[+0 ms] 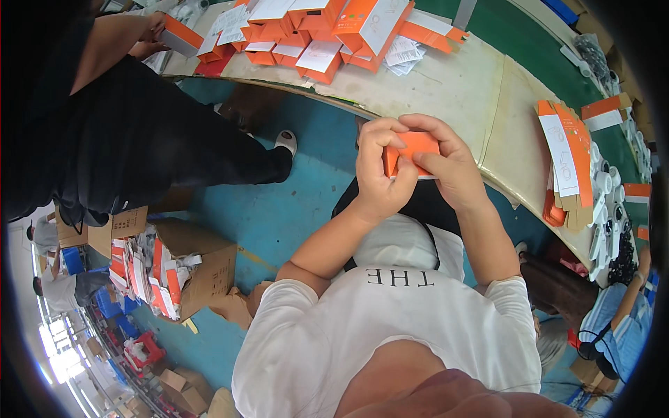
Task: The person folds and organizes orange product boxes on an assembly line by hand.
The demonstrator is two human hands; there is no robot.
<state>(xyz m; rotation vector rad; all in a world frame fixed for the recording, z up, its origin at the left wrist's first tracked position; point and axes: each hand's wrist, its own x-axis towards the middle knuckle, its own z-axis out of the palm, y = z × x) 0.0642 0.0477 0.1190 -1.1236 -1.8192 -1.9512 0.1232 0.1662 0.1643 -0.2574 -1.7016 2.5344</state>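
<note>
Both hands are closed around a small orange and white cardboard box (418, 143), held up in front of the table's near edge. My left hand (380, 167) grips its left end with curled fingers. On the other side, my right hand (453, 164) wraps the right end, its thumb pressed on the orange face. The fingers hide part of the box. Beyond them on the table, several similar orange and white boxes (318, 58) are stacked, with folded paper sheets (404, 52) beside the stack.
The pale tabletop (446, 90) curves to the right, where flat orange and white cartons (568, 160) lie near several white devices (608, 202). At left, a co-worker's hand holds an orange box (180, 36). An open brown carton (209, 265) of orange and white cardboard stands on the floor.
</note>
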